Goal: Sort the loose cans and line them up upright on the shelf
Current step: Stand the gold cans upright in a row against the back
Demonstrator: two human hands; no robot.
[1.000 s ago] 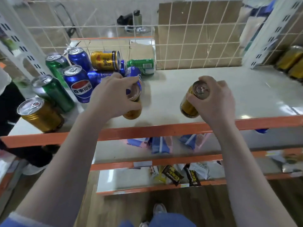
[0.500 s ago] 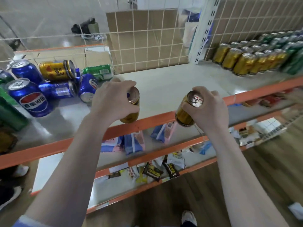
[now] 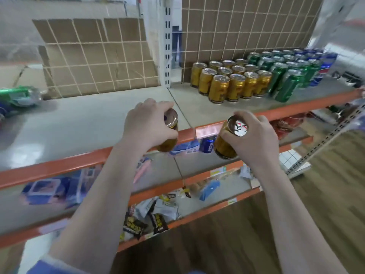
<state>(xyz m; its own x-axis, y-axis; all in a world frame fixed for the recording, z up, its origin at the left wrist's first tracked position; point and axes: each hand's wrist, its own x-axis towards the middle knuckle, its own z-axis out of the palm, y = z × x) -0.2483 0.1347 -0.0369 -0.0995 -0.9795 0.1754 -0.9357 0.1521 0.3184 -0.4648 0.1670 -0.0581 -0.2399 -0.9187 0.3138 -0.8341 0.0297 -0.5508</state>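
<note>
Sorted rows [image 3: 256,78] are standing upright on the shelf [image 3: 98,123]. Left hand [image 3: 147,123] and right hand [image 3: 254,135] fingers are each gripping a gold can; loose cans [image 3: 17,96] are remaining.

hands [image 3: 150,123] gripping gold cans [image 3: 225,144], shelf [image 3: 79,123]

Both hands carried their gold cans rightward, loose pile left behind, sorted rows [image 3: 256,76] now near
</note>
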